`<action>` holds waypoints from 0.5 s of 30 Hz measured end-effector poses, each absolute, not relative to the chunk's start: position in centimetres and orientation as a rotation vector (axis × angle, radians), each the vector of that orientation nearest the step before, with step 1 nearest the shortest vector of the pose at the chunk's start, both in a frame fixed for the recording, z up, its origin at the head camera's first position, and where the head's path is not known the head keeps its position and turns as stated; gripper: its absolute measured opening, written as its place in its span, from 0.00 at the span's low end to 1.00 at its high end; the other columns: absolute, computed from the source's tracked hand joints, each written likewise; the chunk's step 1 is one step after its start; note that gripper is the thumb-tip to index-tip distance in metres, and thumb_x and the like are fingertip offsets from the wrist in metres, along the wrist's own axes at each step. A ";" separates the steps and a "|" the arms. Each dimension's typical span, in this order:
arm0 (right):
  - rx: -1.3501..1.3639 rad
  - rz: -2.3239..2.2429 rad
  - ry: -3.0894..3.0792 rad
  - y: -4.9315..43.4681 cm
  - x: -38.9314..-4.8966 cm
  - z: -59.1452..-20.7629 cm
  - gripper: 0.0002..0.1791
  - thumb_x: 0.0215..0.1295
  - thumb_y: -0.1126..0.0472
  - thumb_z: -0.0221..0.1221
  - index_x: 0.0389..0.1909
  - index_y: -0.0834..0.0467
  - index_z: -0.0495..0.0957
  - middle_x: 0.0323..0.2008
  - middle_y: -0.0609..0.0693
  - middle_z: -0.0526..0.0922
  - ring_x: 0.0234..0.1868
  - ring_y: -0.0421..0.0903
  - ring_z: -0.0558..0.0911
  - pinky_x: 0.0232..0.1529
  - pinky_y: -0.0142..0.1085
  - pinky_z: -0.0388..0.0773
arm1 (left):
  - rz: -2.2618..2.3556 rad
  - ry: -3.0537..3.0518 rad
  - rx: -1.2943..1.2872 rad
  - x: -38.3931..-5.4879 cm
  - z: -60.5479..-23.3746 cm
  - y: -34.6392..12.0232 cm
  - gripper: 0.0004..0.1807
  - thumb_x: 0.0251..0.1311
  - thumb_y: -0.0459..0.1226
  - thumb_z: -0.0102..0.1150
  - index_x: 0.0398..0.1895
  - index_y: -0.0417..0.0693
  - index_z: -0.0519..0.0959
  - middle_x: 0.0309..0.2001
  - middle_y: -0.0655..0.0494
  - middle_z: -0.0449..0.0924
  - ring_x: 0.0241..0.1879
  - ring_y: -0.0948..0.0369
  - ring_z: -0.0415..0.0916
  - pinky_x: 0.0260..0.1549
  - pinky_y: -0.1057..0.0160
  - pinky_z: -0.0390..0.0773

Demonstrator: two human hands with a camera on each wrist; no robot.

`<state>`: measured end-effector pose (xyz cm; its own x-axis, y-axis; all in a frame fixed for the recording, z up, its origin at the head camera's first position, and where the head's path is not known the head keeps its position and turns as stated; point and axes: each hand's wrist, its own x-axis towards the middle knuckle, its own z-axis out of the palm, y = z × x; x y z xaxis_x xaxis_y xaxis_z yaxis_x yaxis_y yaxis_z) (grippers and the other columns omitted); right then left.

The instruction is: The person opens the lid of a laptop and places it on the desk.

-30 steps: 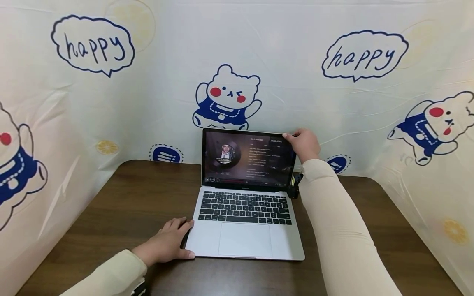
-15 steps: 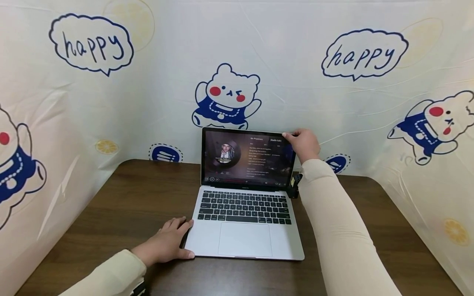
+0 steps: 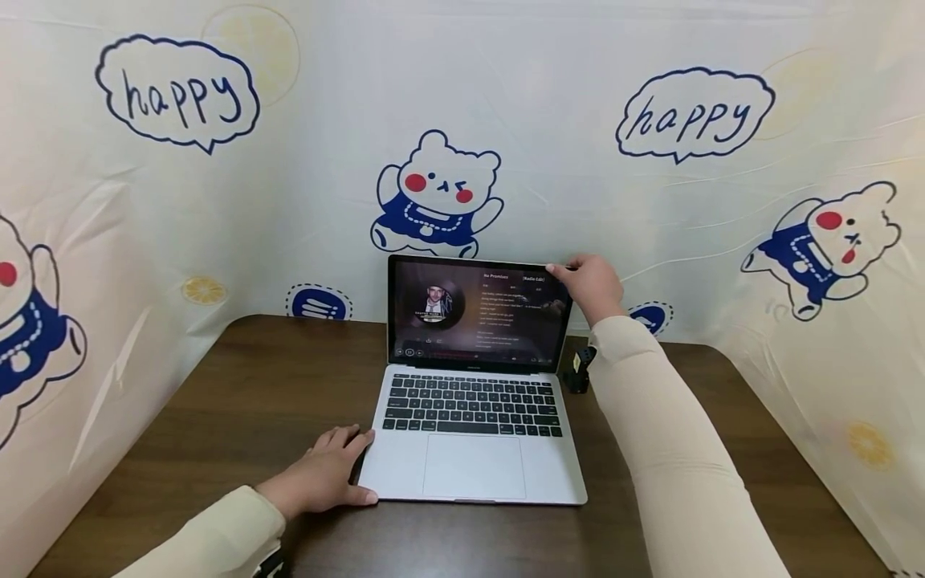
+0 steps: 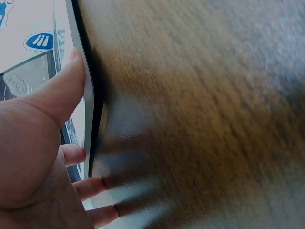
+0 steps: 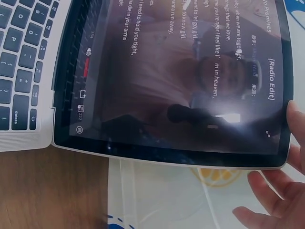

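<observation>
An open silver laptop (image 3: 473, 466) stands on the brown table, with a dark music player page on its raised screen (image 3: 473, 317). My left hand (image 3: 321, 478) rests at the base's front left corner. In the left wrist view its thumb (image 4: 66, 88) lies over the corner, and the other fingers reach along the side edge and tabletop. My right hand (image 3: 596, 286) pinches the screen's upper right corner. The right wrist view shows the thumb at the screen's top edge and other fingers (image 5: 264, 193) behind or beside it; their exact contact is partly hidden.
The brown wooden table (image 3: 260, 385) extends around the laptop. A pale curtain (image 3: 549, 160) with bear drawings and "happy" bubbles hangs close behind and at both sides. A small black device (image 3: 578, 371) shows beside the right sleeve (image 3: 650, 401).
The head view has shifted slightly. Both hands keep their places on the laptop. The black device by the right sleeve now shows farther from the laptop's hinge.
</observation>
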<state>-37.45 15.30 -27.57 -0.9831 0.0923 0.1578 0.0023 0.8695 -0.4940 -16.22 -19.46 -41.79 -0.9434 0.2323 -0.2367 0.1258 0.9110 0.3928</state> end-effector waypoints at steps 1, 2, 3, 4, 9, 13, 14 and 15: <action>-0.064 0.757 -2.861 15.3 -37.4 -27.6 0.28 0.67 0.38 0.54 0.53 0.56 0.80 0.53 0.55 0.81 0.43 0.53 0.79 0.36 0.45 0.74 | 0.546 2.795 0.268 -16.2 -41.8 -19.5 0.50 0.45 0.55 0.73 0.68 0.38 0.65 0.66 0.30 0.59 0.65 0.31 0.54 0.57 0.32 0.60; -0.055 0.756 -2.862 15.4 -37.3 -27.6 0.27 0.67 0.38 0.54 0.51 0.56 0.81 0.51 0.56 0.82 0.41 0.53 0.79 0.35 0.44 0.73 | 0.544 2.795 0.268 -16.2 -41.9 -19.5 0.50 0.45 0.55 0.72 0.68 0.38 0.65 0.66 0.30 0.59 0.65 0.31 0.54 0.57 0.32 0.60; -0.053 0.759 -2.859 15.4 -37.2 -27.6 0.26 0.67 0.38 0.54 0.48 0.56 0.81 0.49 0.55 0.82 0.39 0.52 0.78 0.33 0.43 0.72 | 0.541 2.796 0.268 -16.2 -42.0 -19.5 0.50 0.45 0.55 0.72 0.67 0.38 0.65 0.66 0.30 0.59 0.65 0.31 0.54 0.57 0.32 0.60; -0.052 0.760 -2.858 15.4 -37.1 -27.6 0.25 0.67 0.38 0.55 0.45 0.57 0.81 0.46 0.55 0.82 0.36 0.51 0.77 0.31 0.42 0.70 | 0.540 2.795 0.269 -16.2 -42.0 -19.5 0.50 0.45 0.55 0.72 0.67 0.38 0.65 0.66 0.30 0.59 0.65 0.32 0.54 0.57 0.32 0.60; -0.051 0.774 -2.851 15.6 -36.7 -27.6 0.24 0.67 0.39 0.55 0.41 0.57 0.80 0.42 0.55 0.82 0.33 0.50 0.73 0.29 0.40 0.66 | 0.541 2.797 0.280 -16.2 -42.2 -19.4 0.50 0.45 0.56 0.72 0.67 0.38 0.65 0.66 0.30 0.59 0.65 0.32 0.54 0.58 0.32 0.60; -0.033 0.792 -2.852 15.5 -36.3 -27.3 0.26 0.67 0.39 0.55 0.49 0.58 0.80 0.51 0.56 0.81 0.41 0.52 0.77 0.37 0.44 0.73 | 0.543 2.799 0.278 -16.1 -42.0 -19.4 0.50 0.45 0.56 0.72 0.68 0.38 0.65 0.66 0.30 0.58 0.65 0.30 0.53 0.57 0.31 0.59; -0.028 0.795 -2.854 15.5 -36.2 -27.3 0.27 0.68 0.39 0.54 0.51 0.58 0.80 0.52 0.57 0.81 0.42 0.53 0.78 0.39 0.45 0.74 | 0.544 2.799 0.272 -16.1 -41.9 -19.5 0.50 0.45 0.56 0.72 0.68 0.38 0.65 0.66 0.30 0.58 0.65 0.30 0.53 0.57 0.31 0.59; -0.023 0.803 -2.854 15.4 -36.1 -27.2 0.27 0.68 0.39 0.54 0.52 0.58 0.79 0.52 0.57 0.81 0.43 0.53 0.78 0.40 0.46 0.74 | 0.540 2.802 0.268 -16.1 -41.8 -19.5 0.50 0.46 0.56 0.72 0.68 0.39 0.65 0.67 0.30 0.58 0.65 0.30 0.53 0.57 0.31 0.59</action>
